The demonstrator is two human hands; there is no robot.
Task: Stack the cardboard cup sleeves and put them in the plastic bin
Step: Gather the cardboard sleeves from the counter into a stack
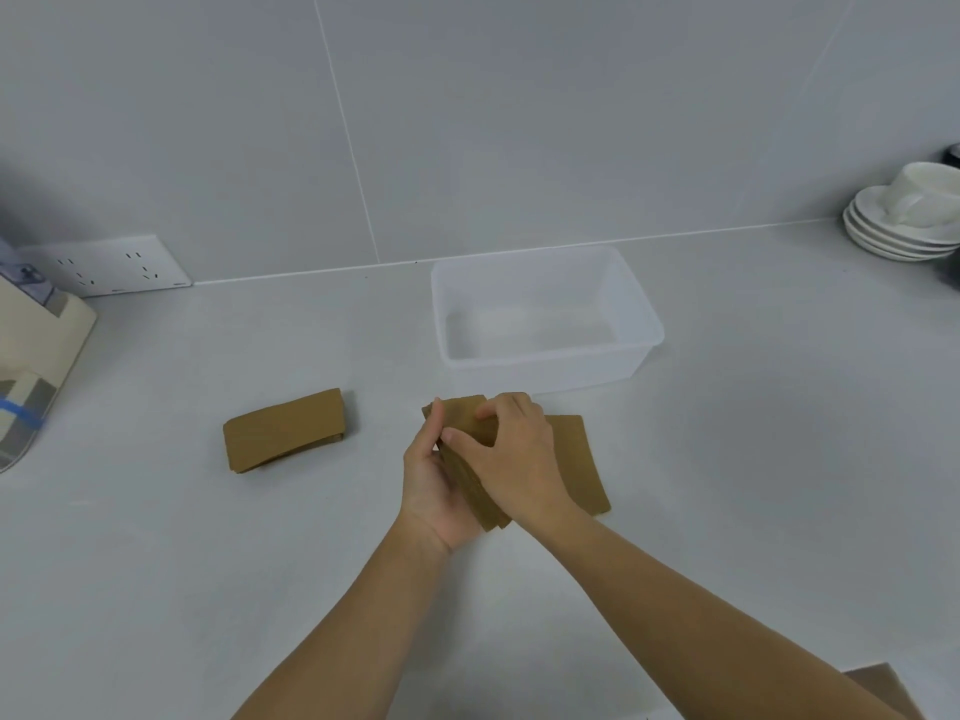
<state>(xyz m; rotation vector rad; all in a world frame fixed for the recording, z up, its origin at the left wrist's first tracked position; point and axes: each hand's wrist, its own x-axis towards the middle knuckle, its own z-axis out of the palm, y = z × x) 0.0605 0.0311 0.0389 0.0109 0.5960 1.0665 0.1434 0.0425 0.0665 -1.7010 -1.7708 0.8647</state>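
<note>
Both hands hold one stack of flat brown cardboard cup sleeves [464, 419] just in front of the plastic bin. My left hand [434, 485] cups the stack from below and the left. My right hand [511, 449] presses on it from above. Another sleeve [579, 459] lies flat on the counter under and to the right of my right hand. A separate small pile of sleeves [284, 429] rests on the counter to the left. The translucent white plastic bin [550, 350] stands empty behind my hands.
White saucers with a cup [904, 220] are stacked at the far right by the wall. A beige appliance [36, 356] sits at the left edge, below a wall socket [111, 270]. A brown cardboard corner [883, 688] shows at the bottom right.
</note>
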